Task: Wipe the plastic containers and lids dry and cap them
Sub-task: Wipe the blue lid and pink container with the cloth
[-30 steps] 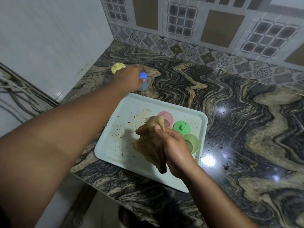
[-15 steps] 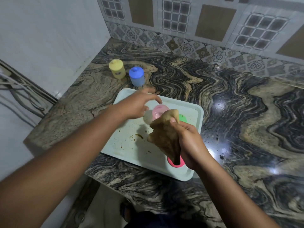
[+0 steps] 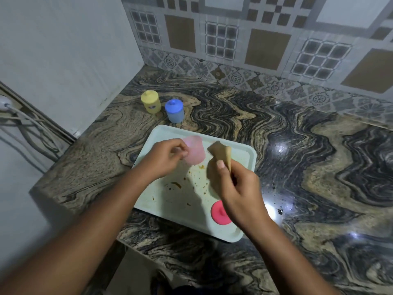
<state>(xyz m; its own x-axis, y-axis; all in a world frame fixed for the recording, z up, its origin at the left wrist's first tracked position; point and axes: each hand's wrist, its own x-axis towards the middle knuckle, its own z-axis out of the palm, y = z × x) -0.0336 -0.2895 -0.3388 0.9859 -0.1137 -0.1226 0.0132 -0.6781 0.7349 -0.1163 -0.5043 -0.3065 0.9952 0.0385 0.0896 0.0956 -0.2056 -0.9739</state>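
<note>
The left hand (image 3: 164, 159) is raised over the far part of a pale tray (image 3: 252, 155). Its fingers and thumb are curled round one edge of a translucent pink container (image 3: 194, 150), which has no lid on it. The container is held clear of the tray floor and appears tilted, though blur there makes its exact attitude hard to judge.

Just right of it, the right hand (image 3: 239, 188) is closed on a crumpled brown cloth (image 3: 220, 155). The thumb presses the fabric against the curled fingers, and a loose corner sticks up toward the far side. The cloth and the pink container are close together but do not visibly touch.

A darker pink lid (image 3: 219, 212) lies flat on the tray near its near right corner, partly hidden under the right wrist. Brown smears and crumbs mark the tray floor between the two hands.

The tray sits on a swirled marble desk (image 3: 308, 171). Beyond its far left corner stand a yellow container (image 3: 151, 102) and a blue container (image 3: 174, 111), upright, just beside each other, each with its lid on. A patterned tiled wall (image 3: 265, 50) runs along the far edge. Grey cables (image 3: 23, 124) hang down past the desk's left end.
</note>
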